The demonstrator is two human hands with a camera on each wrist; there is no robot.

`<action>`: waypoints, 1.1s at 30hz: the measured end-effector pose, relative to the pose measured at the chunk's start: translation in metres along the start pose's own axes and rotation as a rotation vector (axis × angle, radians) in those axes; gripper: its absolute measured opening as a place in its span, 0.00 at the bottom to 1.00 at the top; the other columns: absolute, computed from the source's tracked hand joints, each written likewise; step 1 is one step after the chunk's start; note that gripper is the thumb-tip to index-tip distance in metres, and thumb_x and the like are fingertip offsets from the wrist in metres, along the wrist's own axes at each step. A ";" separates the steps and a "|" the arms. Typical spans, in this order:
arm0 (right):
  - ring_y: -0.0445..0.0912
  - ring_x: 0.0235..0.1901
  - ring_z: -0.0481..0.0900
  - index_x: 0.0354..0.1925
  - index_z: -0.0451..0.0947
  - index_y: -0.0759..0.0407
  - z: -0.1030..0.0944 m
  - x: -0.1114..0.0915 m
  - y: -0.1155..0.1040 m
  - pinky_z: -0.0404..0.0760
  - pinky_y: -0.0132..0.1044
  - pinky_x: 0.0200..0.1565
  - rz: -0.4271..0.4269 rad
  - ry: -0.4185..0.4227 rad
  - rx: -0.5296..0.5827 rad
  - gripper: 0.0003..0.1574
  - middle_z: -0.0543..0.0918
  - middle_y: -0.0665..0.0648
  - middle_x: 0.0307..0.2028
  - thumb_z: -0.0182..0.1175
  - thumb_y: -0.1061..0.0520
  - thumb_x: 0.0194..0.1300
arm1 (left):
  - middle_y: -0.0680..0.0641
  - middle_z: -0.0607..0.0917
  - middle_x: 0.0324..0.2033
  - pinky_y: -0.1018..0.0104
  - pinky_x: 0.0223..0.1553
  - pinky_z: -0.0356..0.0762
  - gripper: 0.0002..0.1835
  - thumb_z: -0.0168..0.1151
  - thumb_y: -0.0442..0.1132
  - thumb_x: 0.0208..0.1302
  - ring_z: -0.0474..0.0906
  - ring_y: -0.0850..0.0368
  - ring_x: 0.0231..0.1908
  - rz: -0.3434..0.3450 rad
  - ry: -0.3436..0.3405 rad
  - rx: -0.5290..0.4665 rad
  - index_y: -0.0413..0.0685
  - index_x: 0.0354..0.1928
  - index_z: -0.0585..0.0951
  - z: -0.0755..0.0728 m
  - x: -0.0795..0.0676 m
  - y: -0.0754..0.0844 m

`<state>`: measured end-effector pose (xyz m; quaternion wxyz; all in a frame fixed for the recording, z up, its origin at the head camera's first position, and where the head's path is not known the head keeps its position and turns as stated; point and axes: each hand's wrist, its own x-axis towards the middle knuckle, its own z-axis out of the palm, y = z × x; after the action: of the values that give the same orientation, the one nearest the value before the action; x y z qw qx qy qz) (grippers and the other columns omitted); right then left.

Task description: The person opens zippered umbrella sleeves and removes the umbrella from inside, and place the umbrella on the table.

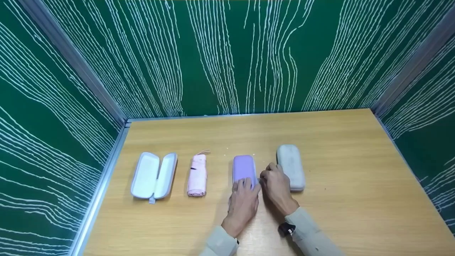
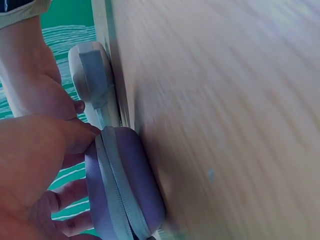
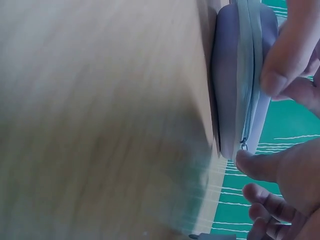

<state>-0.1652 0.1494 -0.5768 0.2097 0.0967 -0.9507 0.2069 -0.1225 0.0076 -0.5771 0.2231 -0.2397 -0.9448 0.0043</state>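
A closed purple zip case (image 1: pixel 244 166) lies on the wooden table between both hands. My left hand (image 1: pixel 243 202) holds it from the near end, fingers over the lid and thumb (image 3: pixel 275 80) by the zip seam. A grey zipper (image 2: pixel 117 185) runs round its side. At one end of that seam sits the small metal zipper pull (image 3: pixel 244 145). Pinching at this pull is my right hand (image 1: pixel 276 183), just right of the case; its thumb tip partly covers the pull. The right hand is also close to a grey case (image 1: pixel 293 170).
Left of the purple case lies a folded pink umbrella (image 1: pixel 197 176) with a wrist loop. Farther left, a pale case (image 1: pixel 146 177) lies open, its white inside showing. Green walls with white lines border the table (image 1: pixel 355 160) at the back and sides.
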 end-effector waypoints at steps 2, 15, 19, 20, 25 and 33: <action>0.50 0.30 0.69 0.19 0.82 0.52 0.001 0.001 0.001 0.74 0.43 0.24 -0.004 0.001 -0.011 0.07 0.72 0.52 0.28 0.69 0.64 0.44 | 0.46 0.74 0.37 0.55 0.43 0.71 0.16 0.60 0.48 0.51 0.72 0.47 0.40 -0.001 -0.007 -0.009 0.56 0.44 0.77 0.000 -0.001 -0.001; 0.53 0.26 0.69 0.19 0.83 0.56 0.004 0.008 0.005 0.71 0.46 0.28 -0.109 0.042 -0.032 0.05 0.72 0.54 0.25 0.68 0.65 0.43 | 0.47 0.73 0.40 0.60 0.37 0.77 0.20 0.65 0.55 0.50 0.71 0.49 0.41 -0.104 -0.077 -0.047 0.52 0.42 0.82 -0.006 0.002 -0.002; 0.52 0.27 0.70 0.20 0.84 0.55 0.004 0.010 0.007 0.71 0.46 0.28 -0.117 0.045 -0.047 0.05 0.74 0.54 0.26 0.68 0.65 0.44 | 0.47 0.72 0.40 0.62 0.29 0.78 0.19 0.66 0.54 0.50 0.71 0.49 0.41 -0.121 -0.084 -0.064 0.53 0.42 0.82 -0.007 0.002 -0.002; 0.52 0.28 0.70 0.20 0.84 0.55 0.004 0.011 0.007 0.71 0.46 0.28 -0.115 0.046 -0.050 0.05 0.74 0.54 0.26 0.68 0.65 0.44 | 0.47 0.72 0.41 0.62 0.29 0.78 0.19 0.66 0.54 0.50 0.71 0.49 0.42 -0.117 -0.089 -0.064 0.53 0.42 0.82 -0.007 0.002 -0.002; 0.52 0.28 0.71 0.20 0.84 0.54 0.003 0.014 0.008 0.71 0.46 0.28 -0.111 0.044 -0.055 0.05 0.75 0.54 0.26 0.68 0.64 0.44 | 0.46 0.72 0.42 0.61 0.27 0.78 0.18 0.66 0.53 0.50 0.70 0.49 0.42 -0.092 -0.115 -0.066 0.52 0.42 0.81 -0.008 0.002 -0.005; 0.53 0.28 0.70 0.20 0.84 0.54 0.003 0.019 0.012 0.70 0.46 0.27 -0.112 0.047 -0.048 0.05 0.74 0.53 0.25 0.68 0.64 0.42 | 0.45 0.71 0.52 0.60 0.23 0.77 0.20 0.66 0.51 0.49 0.69 0.48 0.46 -0.053 -0.145 -0.098 0.54 0.45 0.79 -0.011 -0.003 -0.012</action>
<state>-0.1867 0.1568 -0.5753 0.2455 0.1399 -0.9433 0.1744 -0.1209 -0.0056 -0.5675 0.1423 -0.2243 -0.9636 -0.0307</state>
